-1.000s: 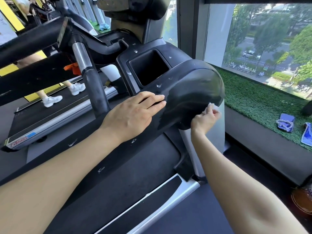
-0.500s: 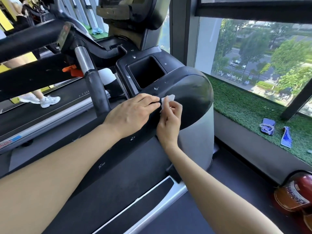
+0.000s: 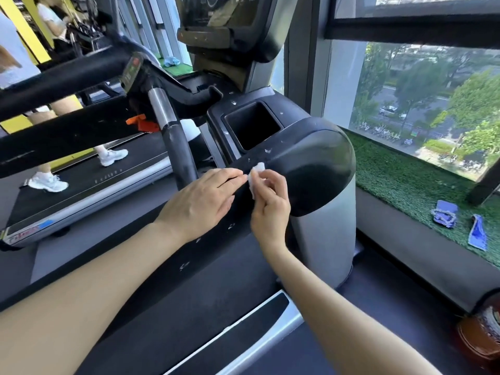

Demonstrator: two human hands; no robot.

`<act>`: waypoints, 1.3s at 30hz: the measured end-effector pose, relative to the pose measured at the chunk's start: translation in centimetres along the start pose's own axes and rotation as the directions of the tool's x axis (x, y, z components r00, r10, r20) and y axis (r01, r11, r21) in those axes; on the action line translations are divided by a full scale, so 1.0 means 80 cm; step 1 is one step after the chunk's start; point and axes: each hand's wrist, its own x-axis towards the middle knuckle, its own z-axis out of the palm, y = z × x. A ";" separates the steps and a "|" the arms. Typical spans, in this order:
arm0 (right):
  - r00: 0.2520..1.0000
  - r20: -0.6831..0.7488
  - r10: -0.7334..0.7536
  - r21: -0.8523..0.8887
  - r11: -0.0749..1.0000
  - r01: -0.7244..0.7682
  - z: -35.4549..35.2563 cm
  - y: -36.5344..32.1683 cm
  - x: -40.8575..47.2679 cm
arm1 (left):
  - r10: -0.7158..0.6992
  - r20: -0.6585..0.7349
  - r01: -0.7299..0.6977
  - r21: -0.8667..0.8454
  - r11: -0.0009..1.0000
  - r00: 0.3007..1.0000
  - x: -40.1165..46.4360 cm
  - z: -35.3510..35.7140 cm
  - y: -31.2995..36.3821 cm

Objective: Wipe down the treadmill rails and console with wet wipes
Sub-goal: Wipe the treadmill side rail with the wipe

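Observation:
A black treadmill side rail (image 3: 205, 250) runs from the lower left up to a rounded black end cap (image 3: 316, 169) with a square cup recess (image 3: 251, 125). My left hand (image 3: 200, 201) lies flat on the rail with its fingers straight. Just right of it, my right hand (image 3: 270, 201) pinches a small crumpled white wet wipe (image 3: 254, 175) against the rail's top, touching the left fingertips. The console (image 3: 224, 25) stands above at the top centre. A curved handlebar (image 3: 173, 136) with a chrome section rises left of the rail.
On the neighbouring treadmill (image 3: 89, 185) at the left, a person in white sneakers (image 3: 48, 182) is walking. An artificial-grass ledge (image 3: 422, 193) under the window holds blue cloth items (image 3: 446, 213). A red-brown round object (image 3: 481, 336) sits at the lower right floor.
My right hand has brought the wipe from the end cap's right side to the rail top beside my left fingertips. The left hand has stayed on the rail. The view has tilted up.

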 end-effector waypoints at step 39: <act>0.900 -0.202 0.386 -0.034 0.916 -0.400 -0.006 0.028 0.045 | -0.009 -0.056 0.010 0.021 1.000 0.998 -0.015 -0.023 -0.004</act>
